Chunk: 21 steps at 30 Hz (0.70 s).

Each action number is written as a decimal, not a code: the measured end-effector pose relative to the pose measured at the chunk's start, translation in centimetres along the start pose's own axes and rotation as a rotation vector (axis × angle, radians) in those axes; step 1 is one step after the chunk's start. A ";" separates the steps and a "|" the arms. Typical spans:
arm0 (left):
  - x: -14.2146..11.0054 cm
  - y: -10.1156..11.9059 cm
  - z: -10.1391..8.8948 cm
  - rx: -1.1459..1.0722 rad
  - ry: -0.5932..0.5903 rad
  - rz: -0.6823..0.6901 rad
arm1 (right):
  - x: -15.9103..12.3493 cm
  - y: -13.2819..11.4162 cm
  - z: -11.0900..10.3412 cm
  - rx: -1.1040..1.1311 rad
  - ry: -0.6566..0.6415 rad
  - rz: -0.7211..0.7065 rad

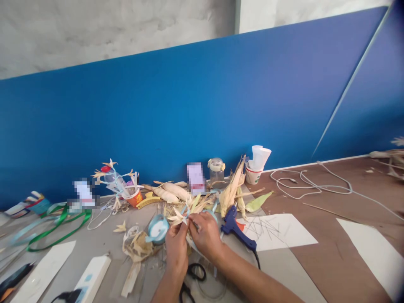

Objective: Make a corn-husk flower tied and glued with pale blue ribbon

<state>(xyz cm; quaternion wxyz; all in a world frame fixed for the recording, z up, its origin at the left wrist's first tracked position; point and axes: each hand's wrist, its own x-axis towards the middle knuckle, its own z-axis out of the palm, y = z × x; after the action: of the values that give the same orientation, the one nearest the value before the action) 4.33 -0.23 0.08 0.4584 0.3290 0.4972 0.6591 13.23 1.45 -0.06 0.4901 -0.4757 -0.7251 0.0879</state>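
My left hand (176, 248) and my right hand (205, 234) meet above the table, fingers pinched together on a small star-shaped flower of dry corn husk (178, 216). A thin stem or wire seems to run between the fingers of my right hand. A roll of light blue ribbon (157, 229) lies just left of my left hand. A blue hot glue gun (235, 229) rests just right of my right hand. Black scissors (195, 275) lie under my forearms.
Dry corn husks (232, 187) and cobs (172, 191) are heaped at the back. A glass jar (216, 170), paper cups (254, 173), green ribbon (59, 225), white paper sheets (277, 231) and a white cable (315, 183) lie about. A blue partition (202, 105) walls the far edge.
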 end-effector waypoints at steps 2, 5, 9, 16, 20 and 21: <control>0.0 0.0 0.2 -0.044 0.009 -0.036 | 0.1 0.0 0.0 -0.007 -0.045 0.027; -0.2 0.2 0.4 -0.124 0.017 -0.085 | 0.2 0.0 -0.1 0.002 -0.127 0.062; -0.3 0.5 0.6 -0.228 0.041 -0.172 | 0.3 -0.2 -0.1 0.007 -0.198 0.100; 0.2 0.3 0.3 -0.283 0.104 -0.225 | 0.4 -0.3 0.2 0.110 -0.237 0.212; 0.2 0.2 0.2 -0.309 0.112 -0.225 | 0.6 -0.6 0.1 0.124 -0.247 0.242; 0.2 0.1 0.2 -0.317 0.113 -0.229 | 0.6 -0.6 0.1 0.132 -0.249 0.243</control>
<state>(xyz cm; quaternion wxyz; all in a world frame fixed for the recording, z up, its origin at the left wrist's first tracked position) 4.42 0.00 0.28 0.5477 0.1565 0.4460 0.6903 12.77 1.60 0.68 0.4126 -0.5119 -0.7100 0.2521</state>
